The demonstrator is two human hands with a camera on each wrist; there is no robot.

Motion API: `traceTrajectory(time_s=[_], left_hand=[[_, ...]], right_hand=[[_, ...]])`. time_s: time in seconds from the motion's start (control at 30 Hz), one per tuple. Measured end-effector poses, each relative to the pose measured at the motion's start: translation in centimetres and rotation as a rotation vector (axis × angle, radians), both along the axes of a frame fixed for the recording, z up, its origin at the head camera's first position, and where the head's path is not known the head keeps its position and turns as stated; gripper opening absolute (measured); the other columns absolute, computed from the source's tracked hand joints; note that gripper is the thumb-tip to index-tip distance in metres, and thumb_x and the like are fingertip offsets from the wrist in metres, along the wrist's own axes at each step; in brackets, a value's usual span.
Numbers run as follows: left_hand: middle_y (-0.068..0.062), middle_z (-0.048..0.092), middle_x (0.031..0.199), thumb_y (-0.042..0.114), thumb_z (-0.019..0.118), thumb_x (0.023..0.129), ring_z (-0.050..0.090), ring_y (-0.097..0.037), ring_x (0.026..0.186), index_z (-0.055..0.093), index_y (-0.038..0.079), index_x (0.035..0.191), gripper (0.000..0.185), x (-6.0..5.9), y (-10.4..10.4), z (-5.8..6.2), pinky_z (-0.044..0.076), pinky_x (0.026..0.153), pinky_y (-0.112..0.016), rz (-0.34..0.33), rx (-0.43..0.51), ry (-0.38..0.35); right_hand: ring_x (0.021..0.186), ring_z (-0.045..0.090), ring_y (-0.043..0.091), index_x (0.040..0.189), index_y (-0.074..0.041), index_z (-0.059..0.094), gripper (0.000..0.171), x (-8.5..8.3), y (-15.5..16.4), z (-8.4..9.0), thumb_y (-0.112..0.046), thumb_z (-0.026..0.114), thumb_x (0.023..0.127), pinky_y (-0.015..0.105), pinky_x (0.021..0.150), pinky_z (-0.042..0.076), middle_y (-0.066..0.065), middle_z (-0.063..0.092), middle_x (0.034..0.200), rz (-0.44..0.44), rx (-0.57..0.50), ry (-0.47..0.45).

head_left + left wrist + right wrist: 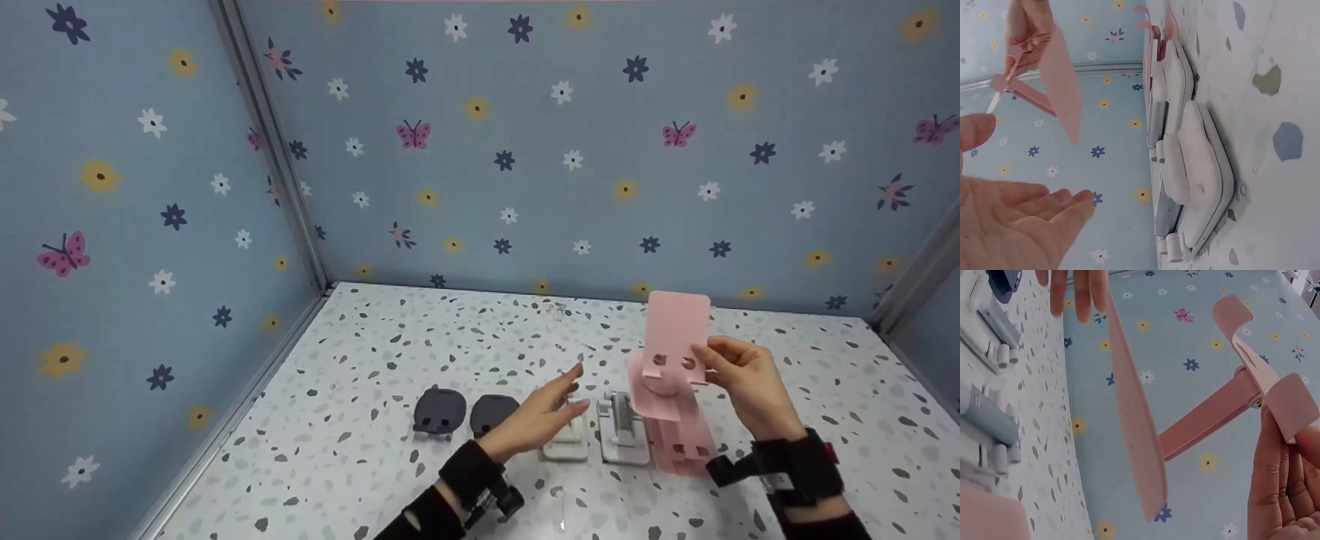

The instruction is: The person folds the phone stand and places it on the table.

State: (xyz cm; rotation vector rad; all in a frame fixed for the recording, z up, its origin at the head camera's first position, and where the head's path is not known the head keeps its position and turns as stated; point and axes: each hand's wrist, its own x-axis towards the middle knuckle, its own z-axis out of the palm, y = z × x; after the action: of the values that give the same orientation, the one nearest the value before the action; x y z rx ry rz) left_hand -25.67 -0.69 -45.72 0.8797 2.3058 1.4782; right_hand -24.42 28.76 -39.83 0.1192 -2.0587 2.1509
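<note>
Pink stand [670,367], unfolded, held off the surface [360,352] at the right side of the scene, above a second pink stand [684,442] that lies flat below it. Right hand [750,386]: fingertips and thumb pinch the raised stand at its lower perforated panel, just beside the two round holes; the upper plate rises upright above the fingers. The right wrist view shows the same stand [1207,410] edge-on, with hinged arm and thin plate, the fingers [1275,484] closed on one end flap. Left hand [536,416]: fingers straight and spread, palm turned toward the pink stand, holding nothing, hovering over a white stand [566,439]. The left wrist view shows the open palm [1010,225] apart from the pink stand [1055,84]. A second white stand [622,427], with a grey centre strip, lies between the first white one and the flat pink one. Two dark grey stands [465,411] lie folded side by side, left of the left hand. Behind: speckled surface, then blue walls [570,150] printed with flowers and butterflies.
</note>
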Motion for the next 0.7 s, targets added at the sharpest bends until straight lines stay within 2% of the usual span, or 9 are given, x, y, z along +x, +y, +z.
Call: traceTrajectory(time_s=[0.07,0.2,0.27,0.3,0.4,0.53,0.7], left_hand=[[-0.014,0.026,0.163,0.028,0.044,0.106,0.036,-0.032,0.146,0.015,0.005,0.158,0.063,-0.3,0.5,-0.1,0.035,0.118,-0.044,0.014,0.126,-0.106],[-0.022,0.030,0.158,0.017,0.045,0.105,0.039,-0.038,0.142,0.016,-0.002,0.156,0.062,-0.6,1.6,-0.3,0.036,0.117,-0.049,0.011,0.388,-0.404],[-0.024,0.034,0.155,0.015,0.045,0.104,0.043,-0.039,0.139,0.018,-0.005,0.155,0.061,-0.6,2.2,-0.4,0.038,0.115,-0.050,0.007,0.470,-0.518],[-0.025,0.037,0.153,0.015,0.046,0.103,0.047,-0.038,0.136,0.019,-0.006,0.154,0.061,-0.6,2.4,-0.4,0.040,0.114,-0.049,0.001,0.488,-0.548],[-0.025,0.051,0.142,0.014,0.049,0.102,0.060,-0.031,0.122,0.033,-0.006,0.149,0.054,-0.7,2.9,-0.4,0.049,0.107,-0.044,-0.003,0.504,-0.582],[-0.023,0.063,0.126,0.004,0.054,0.098,0.067,-0.025,0.107,0.050,-0.004,0.139,0.042,-0.7,3.2,-0.4,0.055,0.099,-0.040,0.022,0.495,-0.551],[-0.024,0.066,0.121,-0.007,0.056,0.092,0.069,-0.030,0.106,0.053,-0.006,0.133,0.042,-0.6,3.1,-0.4,0.058,0.092,-0.036,0.091,0.464,-0.485]], right_hand=[[0.074,0.069,0.007,0.092,-0.014,0.075,0.014,0.1,-0.7,0.0,-0.006,0.064,0.095,0.022,0.067,0.058,-0.005,0.074,0.081,0.008,0.022,0.007],[0.076,0.068,0.009,0.100,-0.008,0.074,0.012,0.5,-2.0,-0.1,-0.007,0.063,0.096,0.024,0.071,0.059,-0.004,0.073,0.083,0.022,0.059,0.014],[0.077,0.068,0.010,0.104,-0.002,0.073,0.014,0.6,-2.5,-0.3,-0.007,0.062,0.096,0.025,0.073,0.058,-0.003,0.073,0.084,0.025,0.079,0.020],[0.077,0.068,0.010,0.105,0.002,0.072,0.015,0.6,-2.9,-0.3,-0.007,0.062,0.097,0.026,0.073,0.058,-0.003,0.073,0.084,0.024,0.085,0.022],[0.076,0.067,0.011,0.106,0.010,0.068,0.019,0.7,-3.7,-0.7,-0.006,0.062,0.096,0.026,0.073,0.058,-0.001,0.073,0.082,0.022,0.109,0.032],[0.075,0.066,0.011,0.104,0.010,0.068,0.017,0.8,-4.6,-1.0,-0.004,0.063,0.095,0.026,0.072,0.058,0.000,0.072,0.080,0.008,0.123,0.035],[0.072,0.066,0.011,0.097,0.010,0.068,0.013,0.9,-5.4,-1.4,-0.002,0.063,0.094,0.027,0.070,0.058,0.000,0.071,0.078,-0.003,0.115,0.043]])
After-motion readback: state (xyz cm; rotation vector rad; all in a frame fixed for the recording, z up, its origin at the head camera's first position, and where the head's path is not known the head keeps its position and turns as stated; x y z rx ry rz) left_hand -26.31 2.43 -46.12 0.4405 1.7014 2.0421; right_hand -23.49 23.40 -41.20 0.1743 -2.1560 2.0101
